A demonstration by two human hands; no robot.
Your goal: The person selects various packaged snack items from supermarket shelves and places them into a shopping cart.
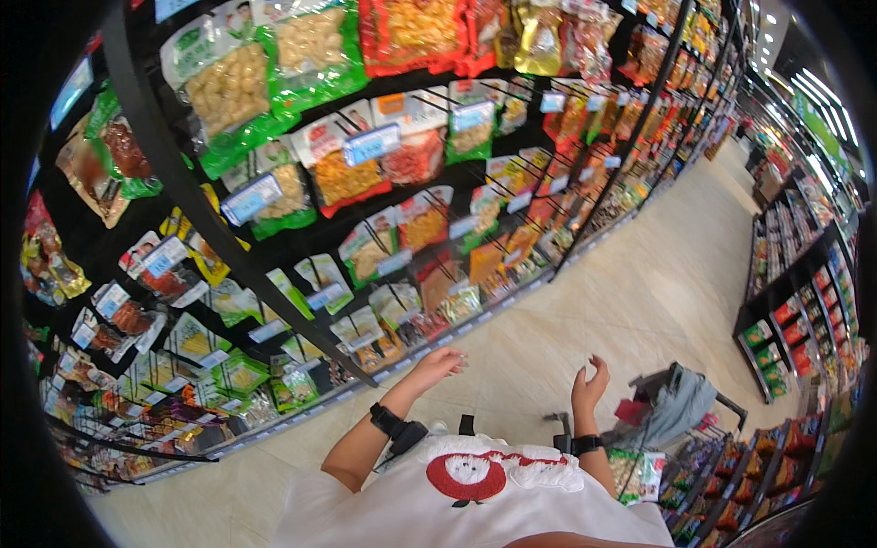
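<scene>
My left hand (438, 368) is held out over the tiled floor near the lower edge of the snack rack, its fingers loosely bent and nothing in them. My right hand (590, 387) is raised with thumb and fingers apart, also holding nothing. Each wrist wears a black strap with a small device. In front and to the left, plastic packets of food hang on hooks, among them a green-edged pack of pale pieces (229, 92) and a red-edged pack (414, 34). Blue and white price tags (372, 144) stand at the hook ends.
To my right stands a cart (730, 411) with a grey cloth (675, 404) draped on it and a packet (634, 472) low beside my arm. Beyond it are a low shelf (747, 315) of packaged goods and racks of snack bags (743, 472). The tiled aisle (658, 267) runs to the upper right.
</scene>
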